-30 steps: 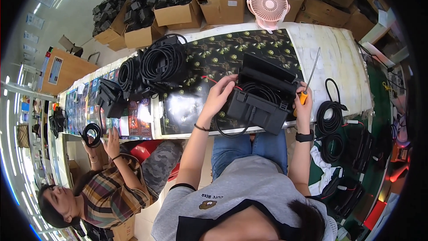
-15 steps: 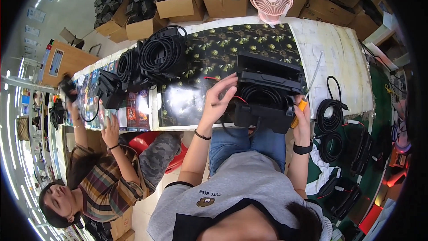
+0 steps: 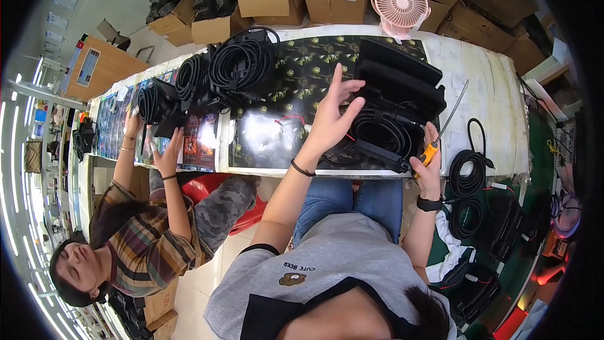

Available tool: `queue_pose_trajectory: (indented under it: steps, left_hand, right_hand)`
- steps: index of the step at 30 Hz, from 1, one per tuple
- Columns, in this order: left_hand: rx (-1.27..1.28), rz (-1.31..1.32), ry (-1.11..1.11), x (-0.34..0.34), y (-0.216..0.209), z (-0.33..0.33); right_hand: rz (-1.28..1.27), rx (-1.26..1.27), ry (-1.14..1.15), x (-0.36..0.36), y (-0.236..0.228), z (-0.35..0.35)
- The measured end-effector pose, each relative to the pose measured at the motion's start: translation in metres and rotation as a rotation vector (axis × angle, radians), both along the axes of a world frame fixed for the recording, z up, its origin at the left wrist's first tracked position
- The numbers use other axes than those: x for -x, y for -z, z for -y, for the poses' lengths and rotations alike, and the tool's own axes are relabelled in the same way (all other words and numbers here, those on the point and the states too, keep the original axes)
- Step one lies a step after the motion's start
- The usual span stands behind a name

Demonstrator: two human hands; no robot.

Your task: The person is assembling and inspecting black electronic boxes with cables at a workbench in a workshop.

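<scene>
In front of me on the table stands an open black plastic case, its lid raised at the far side. A coiled black cable lies in its near part. At the case's left side, my left hand is open with fingers spread, holding nothing. My right hand is closed around the orange handle of a screwdriver, whose long metal shaft points up and away to the right. That same hand is close against the right edge of the case. A thin red wire lies on the mat to the left.
Coiled black cables with black units sit on the table at left. A co-worker's hands work on a similar unit there. A pink fan stands at the back, before cardboard boxes. More coiled cables lie at right.
The case has been turned and set on the table, its inside now showing more. My left hand has moved up and come off its side. My right hand keeps the screwdriver.
</scene>
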State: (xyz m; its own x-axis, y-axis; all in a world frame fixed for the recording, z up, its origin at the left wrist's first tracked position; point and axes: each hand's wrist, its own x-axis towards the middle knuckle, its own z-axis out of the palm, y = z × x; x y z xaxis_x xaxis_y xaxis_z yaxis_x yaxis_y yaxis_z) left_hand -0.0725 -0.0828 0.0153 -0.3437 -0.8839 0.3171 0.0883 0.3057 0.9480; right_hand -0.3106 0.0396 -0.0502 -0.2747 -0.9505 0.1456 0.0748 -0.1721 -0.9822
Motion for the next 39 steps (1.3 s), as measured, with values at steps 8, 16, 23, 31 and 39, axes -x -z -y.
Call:
queue_pose_trajectory:
  steps: [8, 16, 23, 31, 39]
  left_hand:
    - [0.548, 0.726, 0.051, 0.018, -0.013, -0.018]
    - [0.291, -0.148, -0.671, -0.023, -0.003, -0.024]
    - [0.839, 0.931, -0.565, -0.082, 0.026, -0.028]
    - [0.615, 0.582, -0.176, -0.073, 0.053, -0.079]
    - [0.545, 0.570, 0.002, -0.060, 0.024, -0.095]
  right_hand:
    - [0.105, 0.028, 0.004, -0.009, -0.007, 0.001]
    - [0.159, -0.001, 0.019, -0.007, 0.000, -0.003]
    - [0.197, 0.014, -0.016, -0.005, 0.000, -0.004]
    - [0.244, -0.014, -0.005, -0.009, -0.001, -0.007]
    - [0.207, 0.009, -0.008, -0.007, 0.000, -0.006]
